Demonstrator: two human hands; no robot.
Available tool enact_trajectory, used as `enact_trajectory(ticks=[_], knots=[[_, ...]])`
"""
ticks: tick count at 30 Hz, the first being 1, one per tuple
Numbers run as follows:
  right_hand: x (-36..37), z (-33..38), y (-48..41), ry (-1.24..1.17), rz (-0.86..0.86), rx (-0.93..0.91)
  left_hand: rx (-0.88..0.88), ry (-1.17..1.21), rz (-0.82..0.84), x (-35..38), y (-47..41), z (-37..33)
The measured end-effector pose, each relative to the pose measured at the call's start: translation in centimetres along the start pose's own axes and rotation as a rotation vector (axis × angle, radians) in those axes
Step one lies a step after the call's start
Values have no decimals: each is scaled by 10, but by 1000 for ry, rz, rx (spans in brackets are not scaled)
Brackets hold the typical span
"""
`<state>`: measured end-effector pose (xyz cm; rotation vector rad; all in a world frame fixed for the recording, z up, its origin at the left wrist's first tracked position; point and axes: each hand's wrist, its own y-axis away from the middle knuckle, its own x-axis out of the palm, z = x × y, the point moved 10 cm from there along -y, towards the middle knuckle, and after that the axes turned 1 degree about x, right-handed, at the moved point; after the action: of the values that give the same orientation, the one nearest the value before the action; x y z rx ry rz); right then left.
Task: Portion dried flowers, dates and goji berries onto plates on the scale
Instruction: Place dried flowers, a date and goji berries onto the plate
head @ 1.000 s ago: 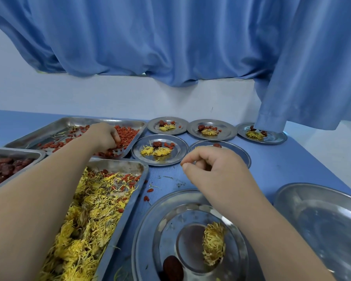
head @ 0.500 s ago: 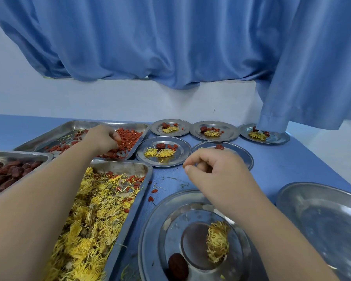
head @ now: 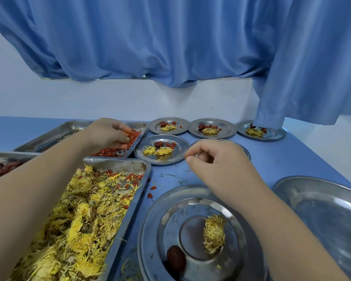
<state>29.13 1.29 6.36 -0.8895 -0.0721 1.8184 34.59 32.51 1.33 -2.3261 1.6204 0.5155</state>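
Step in hand, as judged: goji berries (head: 109,152) are being gathered for the near plate (head: 170,216); the left hand (head: 107,134) is sunk in the far tray (head: 55,132), fingers curled round a small clutch of berries; the right hand (head: 217,161) is held above the table (head: 292,159), between the filled plates (head: 160,162) and the near plate, fingers curled, and whether anything is pinched cannot be told. The near plate carries one dried flower (head: 214,234) and one date (head: 176,258), no berries yet; the scale under it is not plainly seen. A small pinch is best taken, lifted clear of the flower tray (head: 118,163), and released low over the plate's middle; stray berries (head: 153,188) are scattered on the table, so spilling is likely if the pinch is overfilled.
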Motion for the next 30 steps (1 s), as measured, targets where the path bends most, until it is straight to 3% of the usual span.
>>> enact_trajectory(ticks=[8,14,21,30], knots=[[-22,18,-1,-60,-40,-23,112,84,242,78,88,-61],[-35,31,0,-107,-76,-59,195,-131,422,141,152,-80],[-43,36,0,-122,-90,-71,178,-219,425,156,172,-77],[-43,40,2,-92,-42,-77,263,-342,307,149,176,-84]])
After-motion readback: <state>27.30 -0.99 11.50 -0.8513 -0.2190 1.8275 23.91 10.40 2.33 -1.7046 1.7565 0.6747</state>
